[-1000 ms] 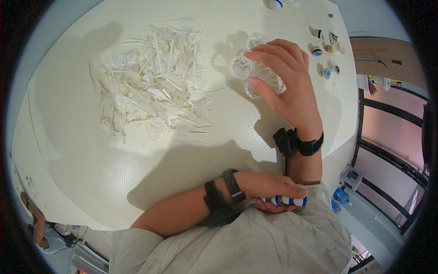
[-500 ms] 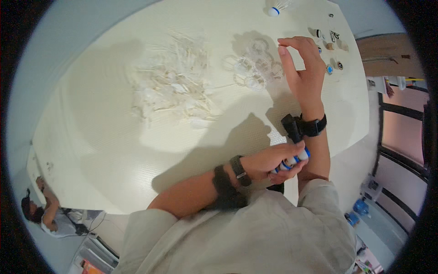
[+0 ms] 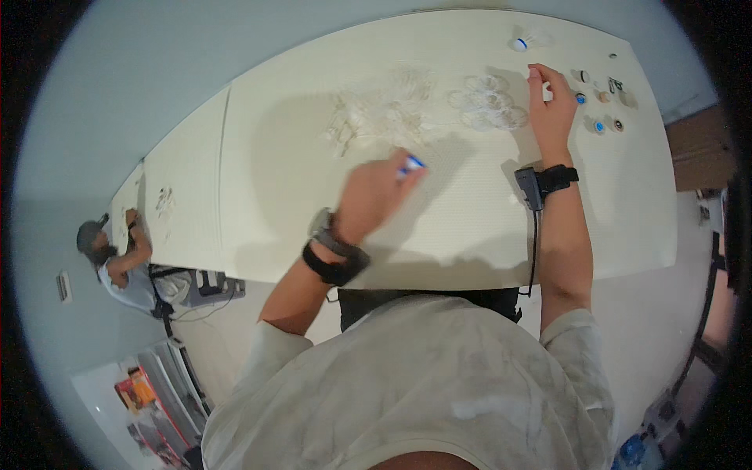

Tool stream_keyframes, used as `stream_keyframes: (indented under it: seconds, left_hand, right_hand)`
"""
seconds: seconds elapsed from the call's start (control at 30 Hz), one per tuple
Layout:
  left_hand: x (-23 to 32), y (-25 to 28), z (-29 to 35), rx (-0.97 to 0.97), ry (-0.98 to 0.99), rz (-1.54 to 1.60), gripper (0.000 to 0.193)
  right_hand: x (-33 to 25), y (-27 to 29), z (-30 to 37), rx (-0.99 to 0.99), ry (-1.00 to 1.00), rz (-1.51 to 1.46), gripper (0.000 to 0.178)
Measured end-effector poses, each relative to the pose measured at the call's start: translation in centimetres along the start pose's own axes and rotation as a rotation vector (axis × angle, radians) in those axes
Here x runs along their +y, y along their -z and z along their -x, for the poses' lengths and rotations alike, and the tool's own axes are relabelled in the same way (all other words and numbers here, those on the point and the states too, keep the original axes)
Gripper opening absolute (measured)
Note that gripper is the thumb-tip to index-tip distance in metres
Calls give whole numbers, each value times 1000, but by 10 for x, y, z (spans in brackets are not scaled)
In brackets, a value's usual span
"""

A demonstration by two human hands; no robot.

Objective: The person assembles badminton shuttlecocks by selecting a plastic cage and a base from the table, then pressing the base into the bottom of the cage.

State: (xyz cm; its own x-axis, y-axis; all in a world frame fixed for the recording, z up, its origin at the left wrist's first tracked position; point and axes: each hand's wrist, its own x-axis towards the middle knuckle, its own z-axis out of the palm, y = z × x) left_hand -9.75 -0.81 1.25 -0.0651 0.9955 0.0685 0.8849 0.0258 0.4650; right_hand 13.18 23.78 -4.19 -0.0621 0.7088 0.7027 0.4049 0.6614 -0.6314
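My left hand [image 3: 376,192] is above the table, left of centre, with its fingers closed around white shuttlecock corks [image 3: 410,166] with blue bands. The hand is slightly blurred, and the fingers hide how many corks it holds. My right hand [image 3: 554,113] is farther off to the right, its thumb and forefinger meeting in a pinch. Whatever lies between those tips, if anything, is too small to make out. Just left of it lies a cluster of whitish see-through rings [image 3: 489,102]. A whole shuttlecock [image 3: 520,45] with a blue band rests beyond the right hand.
A heap of loose feather pieces [image 3: 384,110] spreads on the pale table [image 3: 298,235]. Right of my right hand are scattered small round parts, among them a blue-topped cork [image 3: 599,126], and a dark metal clip [image 3: 616,84]. Another person [image 3: 121,266] works at the far left.
My left hand has swung from near my body out over the table, away to the left, still holding corks. The right thumb and forefinger have closed together. The view has shifted.
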Motion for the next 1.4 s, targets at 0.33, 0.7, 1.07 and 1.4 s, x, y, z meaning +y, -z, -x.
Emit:
stream_keyframes:
  seconds: [0.33, 0.7, 1.07, 1.4]
  left_hand:
    - [-148, 67, 11, 218, 385, -400, 39]
    - [69, 12, -137, 44, -166, 13, 47]
    - [114, -97, -212, -84, -25, -113, 41]
    - [92, -75, -194, 83, -93, 114, 46]
  right_hand:
    - [6, -3, 0, -3, -167, -28, 20]
    - [2, 22, -13, 413, -273, -153, 22]
    - [22, 34, -17, 672, -331, -306, 19]
    - [23, 34, -16, 598, -332, -285, 18]
